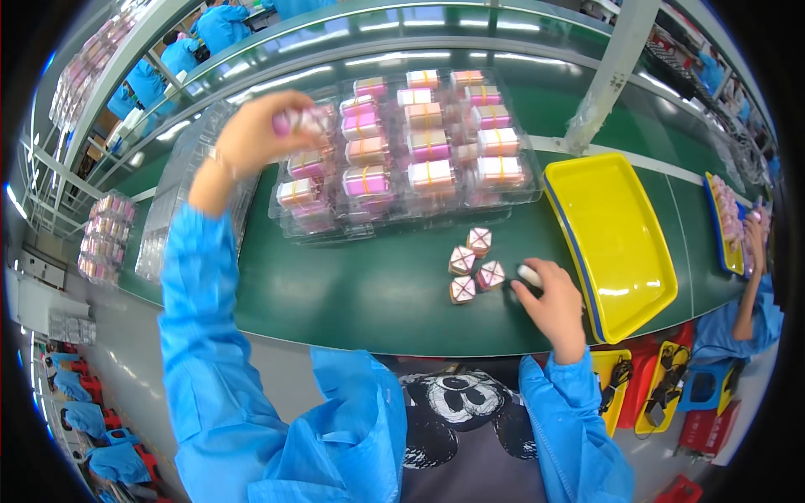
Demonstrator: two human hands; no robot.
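Left fingers [281, 117] pinch one pink bundle [303, 120]; right fingers [530, 281] grip white piece [528, 272]; four banded blocks [474, 264] beside.

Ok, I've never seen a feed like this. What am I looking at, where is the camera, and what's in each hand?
There is no machine here: a person in blue sleeves works with bare hands. The one picture comes from a fisheye camera on that person's head, looking down, so straight edges bend near the rim. The surface is a green table. On it lies a clear tray of pink and white banded packs, four small packs standing loose in front of it, and an empty yellow tray at the right. The left hand is raised over the clear tray, holding a pink pack. The right hand rests by the loose packs, gripping a small white object I cannot identify.
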